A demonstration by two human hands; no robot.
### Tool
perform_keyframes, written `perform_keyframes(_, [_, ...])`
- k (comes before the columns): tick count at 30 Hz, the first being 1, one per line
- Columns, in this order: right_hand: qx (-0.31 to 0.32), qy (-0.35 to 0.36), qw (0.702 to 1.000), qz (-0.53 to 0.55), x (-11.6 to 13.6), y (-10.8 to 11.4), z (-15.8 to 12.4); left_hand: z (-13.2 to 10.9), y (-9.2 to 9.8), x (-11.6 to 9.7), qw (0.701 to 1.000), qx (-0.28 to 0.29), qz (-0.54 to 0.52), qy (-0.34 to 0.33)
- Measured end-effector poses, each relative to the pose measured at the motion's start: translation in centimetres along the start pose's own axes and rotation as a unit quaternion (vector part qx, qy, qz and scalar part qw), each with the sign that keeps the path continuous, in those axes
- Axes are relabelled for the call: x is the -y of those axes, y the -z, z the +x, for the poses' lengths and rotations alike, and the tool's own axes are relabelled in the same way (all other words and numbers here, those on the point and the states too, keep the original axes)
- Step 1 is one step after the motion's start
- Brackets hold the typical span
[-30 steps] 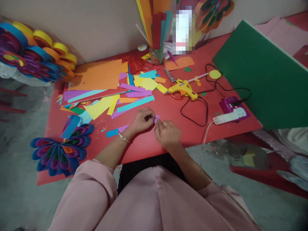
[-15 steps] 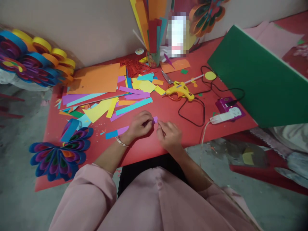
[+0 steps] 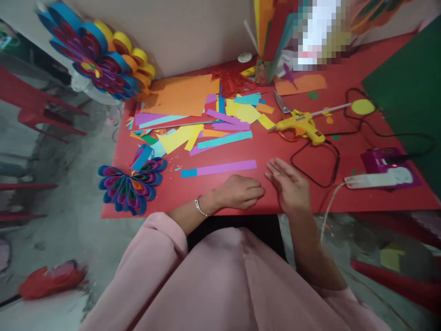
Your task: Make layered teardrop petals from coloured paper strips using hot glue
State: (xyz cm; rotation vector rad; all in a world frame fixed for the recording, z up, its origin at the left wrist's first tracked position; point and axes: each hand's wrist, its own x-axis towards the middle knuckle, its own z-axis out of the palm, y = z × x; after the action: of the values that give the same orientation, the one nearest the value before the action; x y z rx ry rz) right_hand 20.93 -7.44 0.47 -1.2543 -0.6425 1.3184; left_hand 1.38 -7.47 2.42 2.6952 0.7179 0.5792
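A purple paper strip (image 3: 225, 167) with a blue end (image 3: 189, 173) lies flat on the red table, just beyond my hands. My left hand (image 3: 241, 191), with a bangle at the wrist, rests near the table's front edge, its fingers curled together. No object shows in it, though the palm side is hidden. To its right, my right hand (image 3: 291, 184) is open with the fingers stretched out, tipped on its side and apart from the strip. A looped paper flower piece (image 3: 132, 186) in blue, purple, green and orange lies at the table's left front corner.
Coloured paper strips (image 3: 225, 140) and an orange sheet (image 3: 179, 94) cover the back left of the table (image 3: 220, 209). A yellow glue gun (image 3: 301, 125), scissors (image 3: 282, 102), a cord and a power strip (image 3: 379, 178) lie to the right. A green board (image 3: 409, 87) leans behind.
My hands have come off the purple strip, which now lies flat in full view. My right hand has opened. The camera view has turned left.
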Motion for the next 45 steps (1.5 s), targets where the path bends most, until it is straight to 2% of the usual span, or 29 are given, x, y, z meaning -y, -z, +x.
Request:
perform_keyframes(6, [0.032, 0.031, 0.998, -0.045, -0.2, 0.0, -0.4, -0.2, 0.4, 1.4, 0.994, -0.046, 0.014, 0.102])
perform_keyframes(9, [0.029, 0.015, 0.999, -0.025, 0.0, -0.1, -0.4, -0.4, 0.5, 1.8, 0.987, -0.064, 0.028, 0.145])
perform_keyframes(13, [0.041, -0.022, 0.999, 0.008, 1.1, -0.3, -0.3, -0.5, 0.3, 2.3, 0.957, -0.158, 0.055, 0.238])
perform_keyframes(16, [0.078, -0.018, 0.997, -0.023, 2.0, -0.5, 0.0, -0.5, 0.1, 2.8, 0.944, -0.197, 0.031, 0.261])
perform_keyframes(20, [0.108, -0.01, 0.992, -0.071, 2.8, -1.0, 0.3, -0.3, 0.0, 3.2, 0.945, -0.2, 0.02, 0.259])
perform_keyframes(26, [0.104, -0.024, 0.993, -0.043, 3.3, -2.3, 0.4, -0.3, 0.5, 3.7, 0.951, -0.201, 0.051, 0.228])
perform_keyframes(32, [0.12, -0.02, 0.99, -0.065, 3.5, -2.8, 0.8, -0.3, 0.7, 3.8, 0.948, -0.157, 0.077, 0.268])
perform_keyframes(45, [0.125, -0.058, 0.99, 0.002, 3.9, -2.6, 0.9, -0.3, 0.5, 4.3, 0.949, -0.133, 0.069, 0.277])
